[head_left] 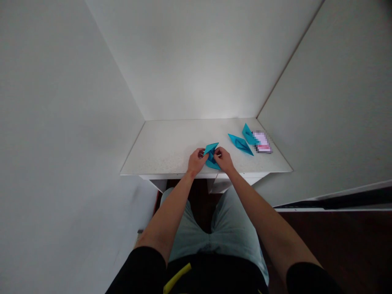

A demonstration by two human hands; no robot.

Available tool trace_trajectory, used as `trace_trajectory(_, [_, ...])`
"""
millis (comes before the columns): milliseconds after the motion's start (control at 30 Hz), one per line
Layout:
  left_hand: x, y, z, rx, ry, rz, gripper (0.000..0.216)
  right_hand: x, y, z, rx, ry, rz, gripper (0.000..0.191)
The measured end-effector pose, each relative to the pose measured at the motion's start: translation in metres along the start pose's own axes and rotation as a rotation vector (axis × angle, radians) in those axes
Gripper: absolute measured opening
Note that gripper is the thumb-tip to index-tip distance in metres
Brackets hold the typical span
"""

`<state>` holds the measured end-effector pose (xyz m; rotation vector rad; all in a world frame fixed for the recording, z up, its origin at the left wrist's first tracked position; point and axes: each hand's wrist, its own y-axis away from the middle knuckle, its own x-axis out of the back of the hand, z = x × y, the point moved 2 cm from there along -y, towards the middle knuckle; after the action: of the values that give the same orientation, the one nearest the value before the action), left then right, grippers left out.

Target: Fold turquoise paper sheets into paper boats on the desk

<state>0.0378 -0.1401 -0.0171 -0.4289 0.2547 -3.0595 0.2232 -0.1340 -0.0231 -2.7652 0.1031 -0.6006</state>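
A blue paper boat (212,163) is between my two hands, near the front edge of the white desk (165,143). My left hand (197,160) pinches its left side, with the thumb laid on the paper. On the opposite side my right hand (224,159) has its fingers closed on the inner folds. The paper's pointed ends stick out above and below the hands. To the right lie a second blue paper boat (241,144) and, farther back, a third blue paper boat (249,134).
A blurred-out flat pinkish object (262,143), perhaps a phone, lies at the desk's right end, partly under the third boat. White walls close in the desk at left, back and right. Below its front edge is a drawer (223,181), above my legs.
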Motion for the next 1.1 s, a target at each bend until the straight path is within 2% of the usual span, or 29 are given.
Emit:
trace_trajectory(167, [-0.003, 0.007, 0.009, -0.116, -0.095, -0.137, 0.053, -0.002, 0.011, -0.004, 0.029, 0.006, -0.017, 0.02])
trace_trajectory(333, [-0.002, 0.007, 0.006, -0.105, -0.088, -0.127, 0.067, -0.005, 0.011, -0.004, 0.043, 0.019, -0.039, 0.018])
trace_trajectory(433, [-0.002, 0.005, 0.002, -0.105, -0.061, -0.106, 0.062, -0.007, 0.009, -0.005, 0.032, 0.026, -0.036, 0.017])
trace_trajectory(633, [-0.001, 0.0, -0.003, -0.009, 0.072, -0.029, 0.043, -0.004, 0.007, -0.006, 0.007, 0.049, 0.002, 0.014])
trace_trajectory(833, [0.0, -0.004, -0.003, 0.021, 0.067, -0.034, 0.023, -0.007, 0.003, -0.001, -0.015, 0.082, 0.017, 0.018])
trace_trajectory(967, [-0.002, -0.002, -0.002, 0.014, 0.076, -0.059, 0.029, -0.009, 0.0, -0.001, -0.023, 0.091, 0.013, 0.017])
trace_trajectory(1100, [-0.005, 0.0, -0.004, -0.059, 0.084, -0.054, 0.051, -0.008, 0.0, -0.003, -0.016, 0.068, 0.009, 0.011])
